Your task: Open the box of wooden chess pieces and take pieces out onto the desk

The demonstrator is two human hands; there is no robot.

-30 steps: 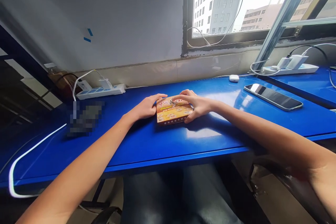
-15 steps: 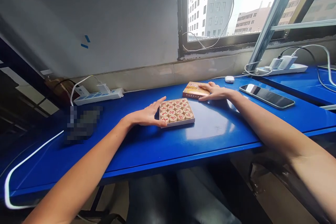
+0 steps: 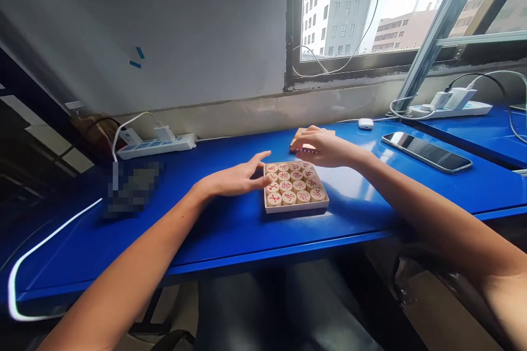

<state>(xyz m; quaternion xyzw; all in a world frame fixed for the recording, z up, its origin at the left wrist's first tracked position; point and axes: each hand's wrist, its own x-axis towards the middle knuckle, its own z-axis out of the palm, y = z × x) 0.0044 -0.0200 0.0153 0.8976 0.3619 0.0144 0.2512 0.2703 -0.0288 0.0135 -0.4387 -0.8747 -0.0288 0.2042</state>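
Note:
A shallow white box (image 3: pixel 297 209) lies on the blue table, filled with rows of round wooden Chinese chess pieces (image 3: pixel 287 186) that bear red characters. My left hand (image 3: pixel 233 180) is at the box's left side, fingers stretched and thumb apart, the thumb reaching over the rim by the pieces. Over the box's back right corner hovers my right hand (image 3: pixel 327 149), its fingers loosely bent and apart, holding nothing I can see. Behind that hand sits the printed box lid (image 3: pixel 293 143), partly covered by the fingers.
A smartphone (image 3: pixel 426 152) lies to the right, with a white earbud case (image 3: pixel 365 123) behind it. Power strips with chargers stand at the left (image 3: pixel 181 144) and right (image 3: pixel 473 111) by the wall. A blurred dark object (image 3: pixel 132 189) lies on the left, near a white cable.
The box of pieces has shifted right and nearer to me. My right hand has come off the lid, moving left and closer to the box. My left hand has followed slightly rightward.

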